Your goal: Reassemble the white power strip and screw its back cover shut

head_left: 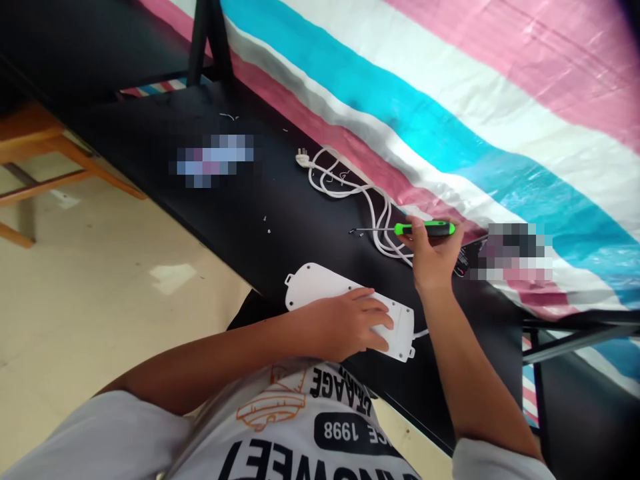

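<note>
A white power strip [320, 283] lies at the near edge of the black table, the side with screws in its corners facing up. Flat across its right half rests my left hand [357, 323], fingers spread. My right hand [434, 257] grips a green and black screwdriver [425, 229] by its handle. The thin shaft points left, its tip by small dark screws [353, 231] on the table. Below the shaft runs a loosely coiled white cord [373, 200], which ends in a plug [303, 158].
The black table [200, 213] carries small white scraps [269, 230] and a blurred-out item [215, 160] at the left. Right of my right hand is a dark packet [467, 257], partly blurred. Striped plastic sheeting [425, 120] hangs along the far edge. A wooden stool [65, 147] stands left.
</note>
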A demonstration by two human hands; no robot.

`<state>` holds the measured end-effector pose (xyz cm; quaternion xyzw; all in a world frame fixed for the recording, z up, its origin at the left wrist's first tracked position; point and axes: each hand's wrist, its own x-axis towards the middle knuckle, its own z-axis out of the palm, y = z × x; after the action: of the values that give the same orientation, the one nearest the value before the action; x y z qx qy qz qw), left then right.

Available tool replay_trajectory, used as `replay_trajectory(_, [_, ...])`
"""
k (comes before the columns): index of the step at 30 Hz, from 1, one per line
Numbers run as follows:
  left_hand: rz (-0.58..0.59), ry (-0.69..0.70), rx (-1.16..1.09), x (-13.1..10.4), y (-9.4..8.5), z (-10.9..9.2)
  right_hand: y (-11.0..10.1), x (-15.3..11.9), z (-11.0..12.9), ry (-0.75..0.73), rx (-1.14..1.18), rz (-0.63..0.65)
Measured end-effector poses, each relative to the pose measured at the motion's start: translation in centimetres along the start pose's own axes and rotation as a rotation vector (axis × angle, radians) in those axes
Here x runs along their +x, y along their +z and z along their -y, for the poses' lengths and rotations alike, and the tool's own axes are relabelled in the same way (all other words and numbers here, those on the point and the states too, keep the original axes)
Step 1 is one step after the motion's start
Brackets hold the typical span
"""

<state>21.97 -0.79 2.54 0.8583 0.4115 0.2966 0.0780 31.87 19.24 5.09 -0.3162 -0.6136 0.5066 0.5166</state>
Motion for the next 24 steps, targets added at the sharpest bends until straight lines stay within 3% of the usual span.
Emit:
replay_trajectory(6, [-0.011, -0.018, -0.024, 0.2, 0.3, 0.4, -0.7, -0.1, 1.6, 0.02, -0.003, -0.045])
replay_trajectory(10, [0.044, -0.048, -0.071, 0.3, -0.1, 0.3, -2.7, -0.9, 3.9, 0.027, 0.03, -0.097])
replay_trajectory(16, [0.002, -0.13, -0.246, 0.6, -0.9, 0.5, -9.0, -4.1, 6.9, 0.068, 0.027, -0.232])
replay_trajectory(20, [-0.061, -0.255, -0.325, 1.2, -1.0, 0.5, -13.8, -8.3, 7.5, 0.129, 0.016, -0.299])
replay_trajectory(24, [-0.075, -0.259, -0.308, 2.1, -0.8, 0.0, -17.6, -12.8, 7.1, 0.286, 0.12, -0.339])
